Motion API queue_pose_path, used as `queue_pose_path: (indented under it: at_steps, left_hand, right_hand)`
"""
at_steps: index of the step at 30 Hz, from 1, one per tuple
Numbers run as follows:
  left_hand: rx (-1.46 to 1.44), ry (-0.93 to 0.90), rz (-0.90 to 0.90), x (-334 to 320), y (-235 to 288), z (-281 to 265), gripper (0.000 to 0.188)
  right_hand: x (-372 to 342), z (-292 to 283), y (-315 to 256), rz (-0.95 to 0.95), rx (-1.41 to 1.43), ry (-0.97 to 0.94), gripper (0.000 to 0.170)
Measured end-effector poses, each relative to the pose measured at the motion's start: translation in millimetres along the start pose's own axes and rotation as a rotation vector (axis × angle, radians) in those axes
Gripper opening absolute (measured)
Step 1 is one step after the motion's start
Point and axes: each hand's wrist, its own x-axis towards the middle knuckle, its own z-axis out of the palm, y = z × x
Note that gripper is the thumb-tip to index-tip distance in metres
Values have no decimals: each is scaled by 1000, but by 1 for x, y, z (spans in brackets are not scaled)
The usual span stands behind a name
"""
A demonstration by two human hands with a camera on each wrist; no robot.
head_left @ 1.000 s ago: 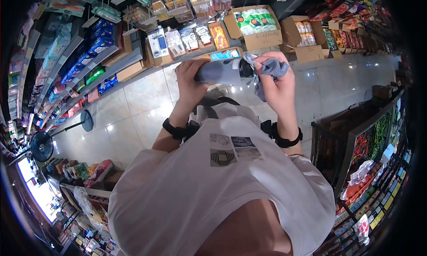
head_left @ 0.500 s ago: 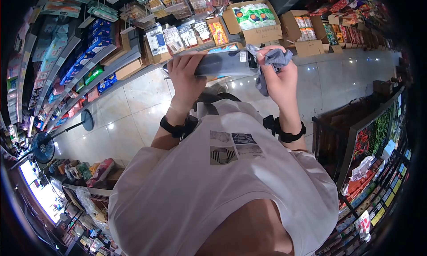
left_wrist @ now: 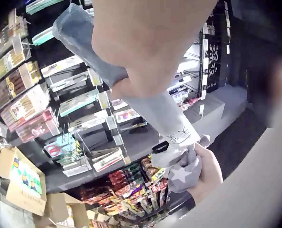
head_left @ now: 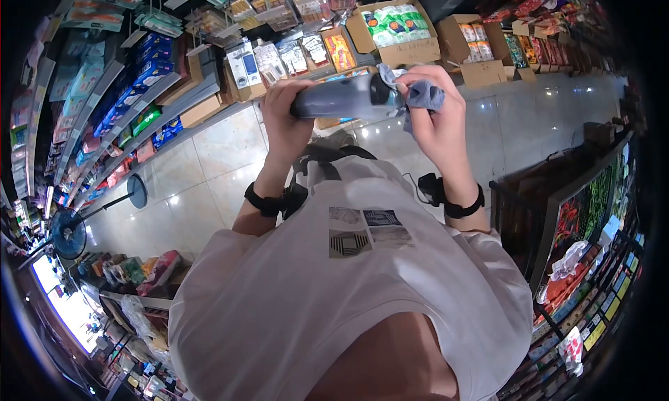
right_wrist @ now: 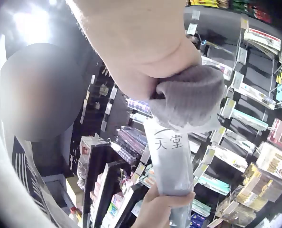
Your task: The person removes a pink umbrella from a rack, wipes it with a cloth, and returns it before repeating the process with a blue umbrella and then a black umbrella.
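Observation:
A grey folding umbrella in a clear plastic sleeve is held lengthwise in front of my chest, its black end toward the right. My left hand wraps its fingers round the left end. My right hand pinches a bunched grey cloth at the black end. In the left wrist view, a white star shows on the cloth. Dark Chinese characters are printed on the umbrella sleeve in the right wrist view. The cloth hides part of the black end.
Ahead stand open cartons, one with green-and-white packs and another with orange-and-white packs. Shelves with blue packs line the left. A floor fan stands on the tiled floor; a dark rack is at the right.
The umbrella slid right and has since come back left, turning so its white label no longer shows. My left hand changed its hold on it; the right hand and cloth stayed at the black end.

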Motion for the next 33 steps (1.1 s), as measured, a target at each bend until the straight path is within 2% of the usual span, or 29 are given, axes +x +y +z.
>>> queue_pose_path:
  at_steps: [1, 3, 4, 6, 7, 11, 18, 22, 25, 32, 33]
  left_hand:
    - [-149, 6, -48, 0, -3, 2, 37]
    - [-58, 6, 13, -1, -7, 3, 36]
    - [-12, 12, 44, 0, -9, 4, 35]
    - [-130, 83, -37, -2, -8, 7, 36]
    - [-188, 117, -79, -3, -8, 7, 36]
    - [-102, 131, 47, 3, 0, -1, 36]
    - [15, 109, 118, 4, 0, 0, 38]
    - [53, 96, 124, 2, 0, 2, 38]
    - [59, 95, 143, 2, 0, 3, 39]
    - [171, 91, 176, 3, 7, 1, 40]
    - [176, 88, 181, 2, 6, 0, 41]
  right_hand:
    - [2, -1, 0, -37, -26, -10, 15]
    - [4, -4, 1, -113, -79, -33, 19]
    - [4, -8, 2, 21, 61, 9, 17]
    - [4, -19, 6, 288, 347, 77, 15]
    - [6, -21, 5, 289, 377, 159, 9]
    - [5, -21, -4, 242, 470, 284, 10]
    - [-3, -21, -30, 141, 384, 207, 13]
    - [-7, -23, -25, 51, 284, 227, 9]
    - [-8, -20, -31, 33, 236, 164, 8]
    - [-7, -6, -41, 183, 171, 111, 11]
    - [-7, -5, -40, 149, 129, 88, 12]
